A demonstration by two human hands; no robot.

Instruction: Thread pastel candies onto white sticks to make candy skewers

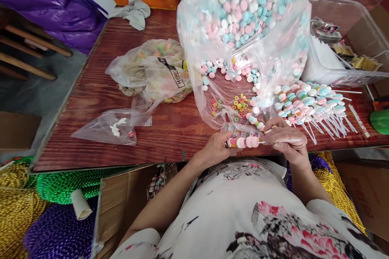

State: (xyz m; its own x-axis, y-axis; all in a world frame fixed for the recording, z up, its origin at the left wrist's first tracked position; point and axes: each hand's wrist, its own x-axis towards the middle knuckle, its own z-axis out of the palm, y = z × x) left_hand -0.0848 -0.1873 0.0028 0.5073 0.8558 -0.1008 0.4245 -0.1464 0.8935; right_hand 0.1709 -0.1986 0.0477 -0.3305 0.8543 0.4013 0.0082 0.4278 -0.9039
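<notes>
My left hand point(215, 147) is closed around one end of a candy stick point(251, 142), a white stick threaded with pink and pale round candies. At its other end, my right hand point(287, 141) pinches the bare white part with bent fingers. A short row of candies and ring-shaped pieces point(255, 121) lies just beyond my right fingers; whether they touch it I cannot tell. Loose candy rings point(241, 105) lie on the clear plastic in front of my hands. To the right is a pile of finished-looking candy sticks point(310, 103), their white ends pointing toward me.
A large clear bag point(243, 12) of pink, white and blue candies stands open at the back. Left of it are a bag of rings point(164, 68) and a small plastic bag point(106, 127). A clear bin point(340, 64) and a green object point(379, 121) are at the right.
</notes>
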